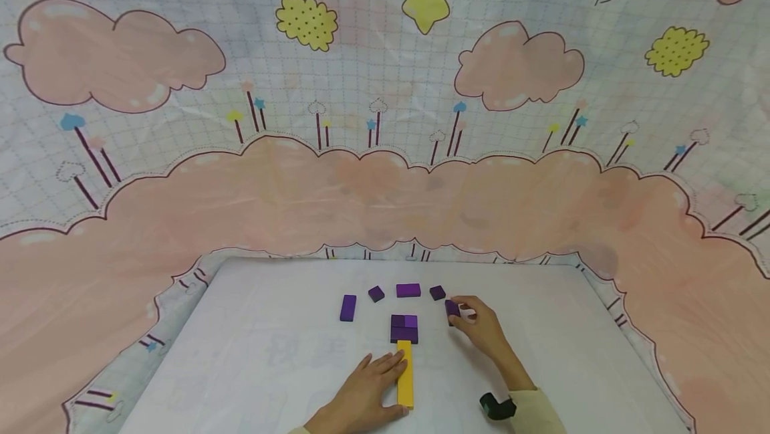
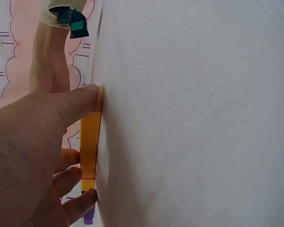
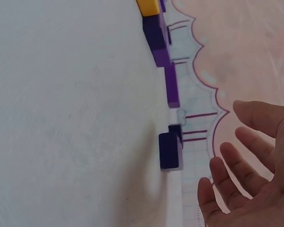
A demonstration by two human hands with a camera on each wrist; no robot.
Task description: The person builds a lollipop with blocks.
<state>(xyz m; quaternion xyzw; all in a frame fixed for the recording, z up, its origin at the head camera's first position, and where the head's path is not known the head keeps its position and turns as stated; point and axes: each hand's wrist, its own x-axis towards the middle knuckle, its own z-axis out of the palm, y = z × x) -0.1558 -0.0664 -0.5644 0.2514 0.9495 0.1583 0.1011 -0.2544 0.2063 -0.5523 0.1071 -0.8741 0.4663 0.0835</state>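
Observation:
My left hand (image 1: 367, 390) rests along a yellow bar (image 1: 406, 384), its straight fingers at the far part and its thumb by the near end. In the left wrist view, seams cross the yellow bar (image 2: 89, 142) near both ends. Its far end meets a purple block group (image 1: 404, 336) with two small pieces behind a wider one. My right hand (image 1: 481, 328) is around a purple rectangular block (image 1: 452, 311), thumb and forefinger beside it. In the right wrist view, that hand (image 3: 255, 175) has spread, relaxed fingers, with a gap to the dark purple block (image 3: 169, 151).
Beyond the group, purple pieces form an arc: a rectangular block (image 1: 347, 308) at left, a small block (image 1: 376, 294), a horizontal block (image 1: 408, 290) and another small block (image 1: 437, 293). All lie on a white tabletop (image 1: 252, 354). A cloud-patterned cloth (image 1: 385, 200) hangs behind.

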